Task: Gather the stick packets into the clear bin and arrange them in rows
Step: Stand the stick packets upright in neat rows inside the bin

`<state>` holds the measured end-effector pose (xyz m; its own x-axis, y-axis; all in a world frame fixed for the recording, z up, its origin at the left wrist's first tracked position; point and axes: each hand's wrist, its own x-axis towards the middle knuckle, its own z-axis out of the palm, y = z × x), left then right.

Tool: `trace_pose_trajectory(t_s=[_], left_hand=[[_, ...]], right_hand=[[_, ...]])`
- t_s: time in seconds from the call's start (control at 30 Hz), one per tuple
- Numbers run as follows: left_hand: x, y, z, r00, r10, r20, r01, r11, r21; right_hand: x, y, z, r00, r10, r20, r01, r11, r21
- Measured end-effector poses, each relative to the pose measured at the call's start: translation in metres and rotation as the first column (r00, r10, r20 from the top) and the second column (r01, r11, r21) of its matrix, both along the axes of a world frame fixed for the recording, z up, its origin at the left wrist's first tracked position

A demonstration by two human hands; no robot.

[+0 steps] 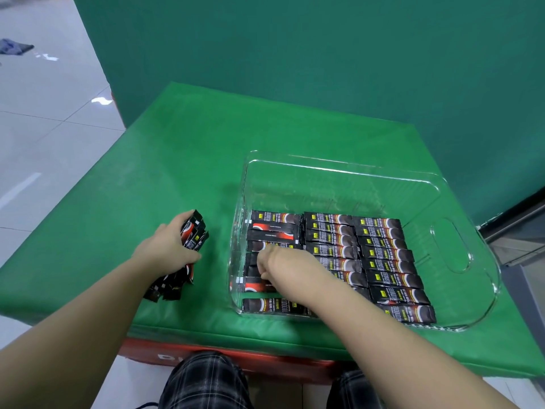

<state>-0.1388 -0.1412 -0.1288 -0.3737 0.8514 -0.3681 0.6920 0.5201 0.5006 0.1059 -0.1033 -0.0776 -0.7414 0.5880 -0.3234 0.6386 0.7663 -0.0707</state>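
A clear plastic bin [460,246] sits on the right of the green mat. Black and red stick packets lie flat inside it in three columns [383,258]. My left hand [168,249] grips a bundle of stick packets [193,231] on the mat, left of the bin. My right hand [277,261] reaches into the bin's left column, fingers bent down onto a packet there [259,286]. Whether it pinches that packet is hidden by the hand.
The green mat [191,160] covers a low red-edged table [147,349]. A green backdrop [295,54] stands behind it. White tiled floor [44,119] lies to the left. My knees in plaid trousers [203,379] are at the table's near edge.
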Motion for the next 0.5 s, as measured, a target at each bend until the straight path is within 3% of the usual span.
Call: trace_pose_trajectory(t_s=[0.1, 0.5], left_hand=[[-0.001, 0.000, 0.000, 1.000, 0.002, 0.005, -0.002, 1.000, -0.002], [-0.002, 0.000, -0.002, 1.000, 0.011, 0.028, -0.011, 1.000, -0.006]], right_hand=[[0.016, 0.004, 0.005, 0.989, -0.067, -0.130, 0.067, 0.998, -0.008], [0.030, -0.009, 0.001, 0.996, -0.011, -0.086, 0.010, 1.000, -0.005]])
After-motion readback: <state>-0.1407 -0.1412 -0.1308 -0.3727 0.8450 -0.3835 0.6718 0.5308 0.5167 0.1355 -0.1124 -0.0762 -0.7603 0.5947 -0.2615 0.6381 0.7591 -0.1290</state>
